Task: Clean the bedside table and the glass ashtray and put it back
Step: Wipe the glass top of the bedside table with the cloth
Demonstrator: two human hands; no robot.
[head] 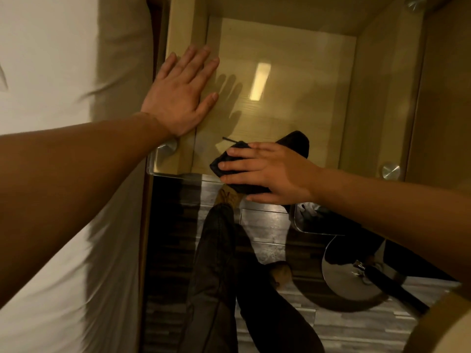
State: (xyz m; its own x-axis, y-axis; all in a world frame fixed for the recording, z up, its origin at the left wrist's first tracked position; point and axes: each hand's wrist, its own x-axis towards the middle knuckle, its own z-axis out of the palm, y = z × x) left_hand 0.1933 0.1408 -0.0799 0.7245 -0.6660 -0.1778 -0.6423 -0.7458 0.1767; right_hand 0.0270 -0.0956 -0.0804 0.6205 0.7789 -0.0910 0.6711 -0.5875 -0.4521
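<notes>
Bedside tabletop [293,118], glass over pale wood, lies under 2 hands. At its left edge the left hand [178,95] rests flat, fingers straight and slightly spread, forearm stretched out. At the near edge the right hand [275,171] presses 1 dark cloth [224,161], fingers straight, close together, laid flat on it. 3 round metal studs [390,170] mark its corners.
</notes>
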